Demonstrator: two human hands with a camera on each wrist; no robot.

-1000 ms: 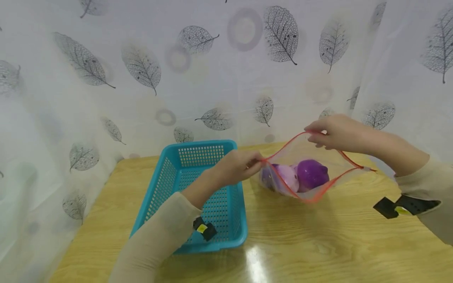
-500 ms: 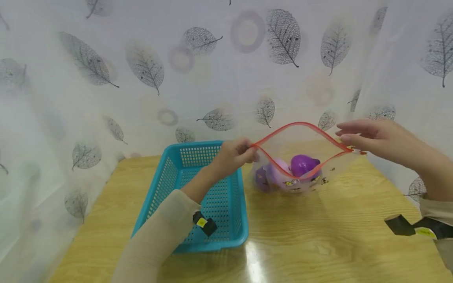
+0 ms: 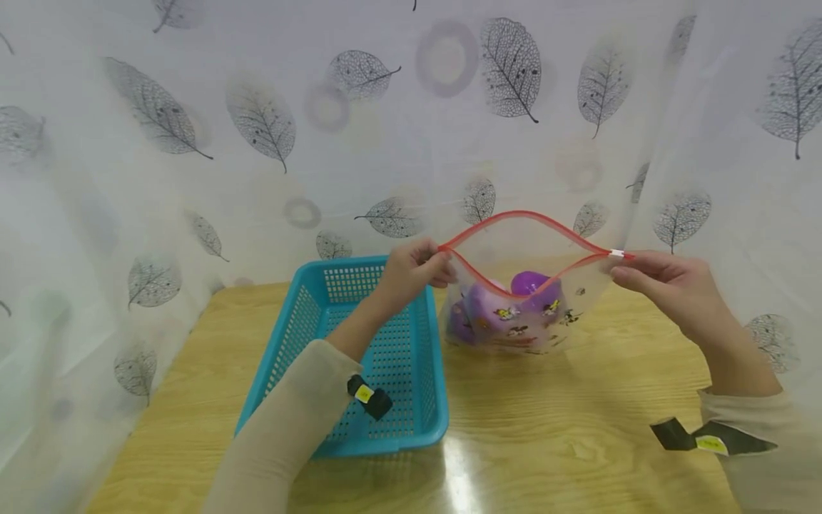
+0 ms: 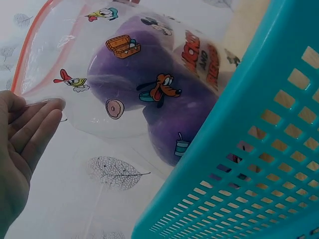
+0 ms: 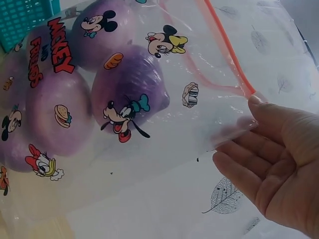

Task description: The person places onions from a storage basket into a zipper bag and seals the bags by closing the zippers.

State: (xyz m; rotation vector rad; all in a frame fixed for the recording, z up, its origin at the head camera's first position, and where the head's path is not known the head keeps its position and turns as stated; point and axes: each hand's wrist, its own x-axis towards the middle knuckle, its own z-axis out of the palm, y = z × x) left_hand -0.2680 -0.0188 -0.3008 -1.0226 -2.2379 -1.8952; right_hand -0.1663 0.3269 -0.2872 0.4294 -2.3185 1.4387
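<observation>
A clear zip bag (image 3: 514, 335) with a red zip edge and cartoon prints stands on the table, its mouth gaping. Several purple round fruit-like things lie inside, one dark purple with a pointed tip (image 5: 132, 79), others paler (image 5: 60, 112). My left hand (image 3: 414, 271) pinches the left end of the zip edge. At the opposite corner my right hand (image 3: 674, 285) pinches the edge by the white slider (image 3: 616, 253). In the left wrist view the left hand's fingers (image 4: 42, 127) lie against the clear plastic.
A teal plastic basket (image 3: 439, 400) with perforated walls stands left of the bag, under my left forearm. The wooden table (image 3: 546, 442) reaches back to a white curtain (image 3: 398, 150) printed with leaves.
My right hand let go of the bag's far rim, moved right, then took hold of the slider corner. The left hand drew the bag slightly left and up, and its mouth now spreads sideways.
</observation>
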